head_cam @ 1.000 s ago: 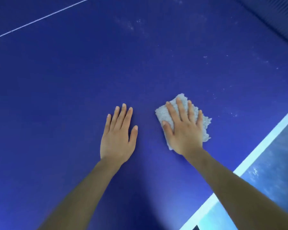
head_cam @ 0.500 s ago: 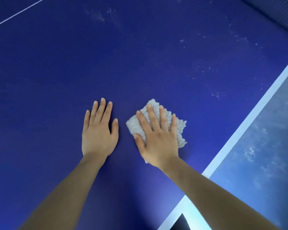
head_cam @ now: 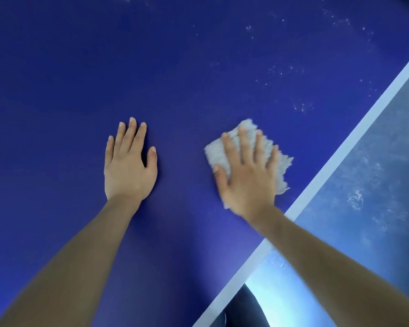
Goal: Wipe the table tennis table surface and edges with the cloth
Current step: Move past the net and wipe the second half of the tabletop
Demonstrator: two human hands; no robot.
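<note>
Sliding rightward, the right hand (head_cam: pixel 247 180) and the white fluffy cloth (head_cam: pixel 215 153) under it now lie well apart from the left hand (head_cam: pixel 128 171) and nearer the white edge line (head_cam: pixel 340 147). Slightly blurred, the right hand presses the cloth flat on the blue table tennis surface (head_cam: pixel 198 79), fingers straight and a little spread. The left hand rests palm-down on the surface with its fingers straight and close together. White dust specks (head_cam: pixel 300 107) dot the surface beyond the cloth.

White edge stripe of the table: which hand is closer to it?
Right. The right hand presses the cloth just beside the stripe; the left hand rests farther inward.
</note>
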